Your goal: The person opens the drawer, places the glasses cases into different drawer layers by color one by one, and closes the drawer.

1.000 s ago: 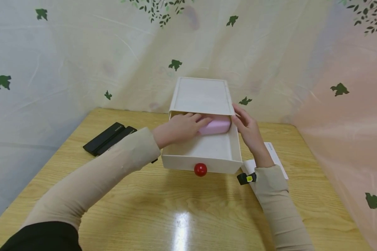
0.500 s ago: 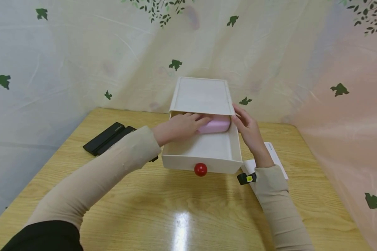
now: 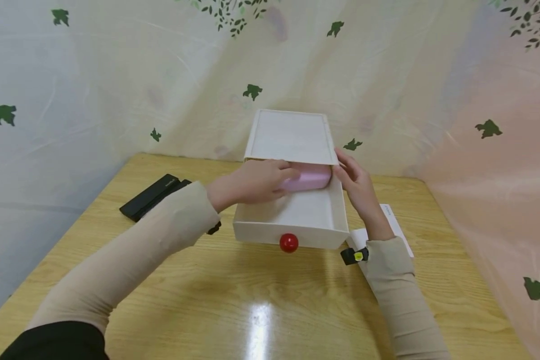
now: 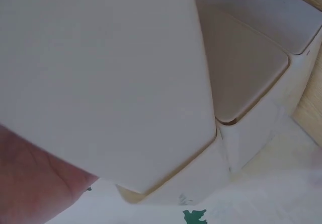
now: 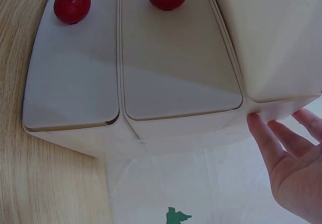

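The top drawer [image 3: 306, 210] of a white drawer unit [image 3: 292, 135] is pulled out, with a red knob [image 3: 289, 243] on its front. Inside it, towards the back, lies a pink box-like case [image 3: 312, 177], partly under the unit's top. My left hand [image 3: 256, 182] reaches in from the left, its fingers at the case's left end; some fingertips are hidden. My right hand [image 3: 357, 187] touches the unit's right side near the drawer opening, fingertips on the wall. In the right wrist view, the fingers [image 5: 266, 138] rest against that side.
Two lower drawers, a middle one [image 5: 176, 68] and a bottom one [image 5: 75, 78], are pushed in, each with a red knob. Black flat cases [image 3: 150, 197] lie left on the wooden table [image 3: 207, 300]. White flat items [image 3: 393, 225] lie by the right forearm. A curtain hangs behind.
My left hand has slid a little to the left along the pink case, and its fingers now lie at the case's left end. The case, drawer and right hand keep their places.
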{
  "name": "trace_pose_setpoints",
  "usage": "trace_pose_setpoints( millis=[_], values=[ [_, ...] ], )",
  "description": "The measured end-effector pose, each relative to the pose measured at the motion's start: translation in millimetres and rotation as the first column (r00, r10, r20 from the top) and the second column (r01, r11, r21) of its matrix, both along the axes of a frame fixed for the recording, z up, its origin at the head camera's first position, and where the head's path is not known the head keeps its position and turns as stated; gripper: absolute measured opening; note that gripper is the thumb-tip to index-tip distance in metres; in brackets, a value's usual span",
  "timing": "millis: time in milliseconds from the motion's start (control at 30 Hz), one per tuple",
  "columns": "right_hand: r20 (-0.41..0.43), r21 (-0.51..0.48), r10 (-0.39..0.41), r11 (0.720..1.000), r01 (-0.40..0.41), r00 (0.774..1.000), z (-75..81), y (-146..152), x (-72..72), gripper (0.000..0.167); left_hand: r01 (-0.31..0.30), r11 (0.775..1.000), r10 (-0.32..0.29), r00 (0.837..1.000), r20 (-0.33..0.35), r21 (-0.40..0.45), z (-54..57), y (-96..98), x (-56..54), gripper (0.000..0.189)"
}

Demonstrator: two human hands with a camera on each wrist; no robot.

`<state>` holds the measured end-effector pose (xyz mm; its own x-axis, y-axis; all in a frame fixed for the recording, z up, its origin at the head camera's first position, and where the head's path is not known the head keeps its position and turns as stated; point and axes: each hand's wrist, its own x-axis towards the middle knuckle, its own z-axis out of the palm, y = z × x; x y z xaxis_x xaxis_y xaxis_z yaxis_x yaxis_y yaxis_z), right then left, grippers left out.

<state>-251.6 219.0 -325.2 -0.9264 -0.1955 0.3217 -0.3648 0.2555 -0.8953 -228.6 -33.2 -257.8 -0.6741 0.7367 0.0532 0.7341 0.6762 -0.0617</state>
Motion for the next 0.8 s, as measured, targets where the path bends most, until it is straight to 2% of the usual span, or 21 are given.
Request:
trace_pose_setpoints(
  millis=[167,333,567,800],
  values=[
    [0.001,-0.006,0.005,1.0,-0.005,1.0,0.7,0,-0.4,0.05,0.008,0.996,-0.006,1.0,-0.019,0.093,5.0,-5.1,0.9,0.036],
    [0.003,-0.014,0.002,1.0,-0.002,1.0,0.4,0,0.3,0.051,0.028,0.985,-0.026,1.0,-0.009,0.172,9.9,-15.6,3.9,0.038],
    [-0.012,0.021,-0.009,1.0,0.009,1.0,-0.1,0,0.8,0.051,0.013,0.972,0.001,0.998,-0.061,0.234,15.5,-33.5,17.7,0.042],
    [-0.011,0.016,-0.007,1.0,0.007,1.0,-0.1,0,1.3,0.052,0.051,0.938,-0.008,0.992,-0.124,0.343,12.3,-56.3,33.0,0.039]
  ],
)
